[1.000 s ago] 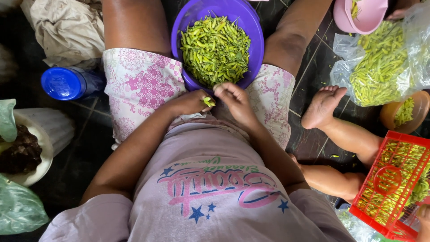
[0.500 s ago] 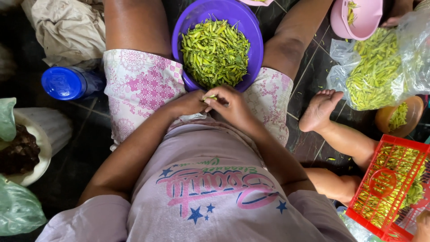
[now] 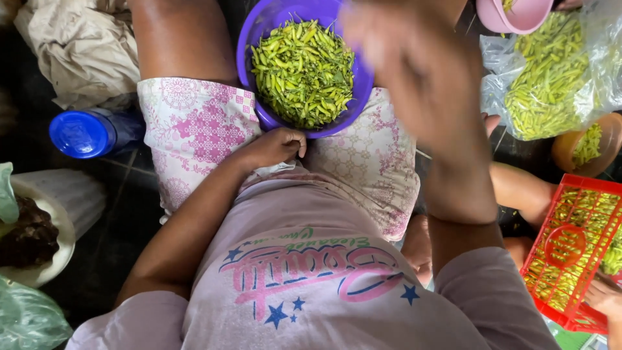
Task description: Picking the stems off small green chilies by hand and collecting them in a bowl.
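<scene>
Seen from above, a seated person works over a purple bowl wedged between the thighs and heaped with small green chillies. The left hand rests in the lap just below the near rim of the bowl, fingers curled together into a loose fist with the knuckles toward the rim; whether anything is pinched inside it cannot be told. The right hand is raised close to the camera and blurred by motion, covering the right edge of the bowl; its fingers cannot be made out clearly, so its grip cannot be judged, and nothing is visibly held in it. The chillies lie just beyond the left fist and to the left of the raised hand. Well to the left of the left hand, a blue bottle lies on the dark floor, with crumpled beige cloth beyond it and a white bowl of dark scraps nearer the body. To the right of the right hand, a clear plastic bag holds more green chillies, a pink bowl stands beyond it, a brown bowl sits beside it, and a red plastic crate lies nearer. Another person's bare leg crosses between the bag and the crate.
</scene>
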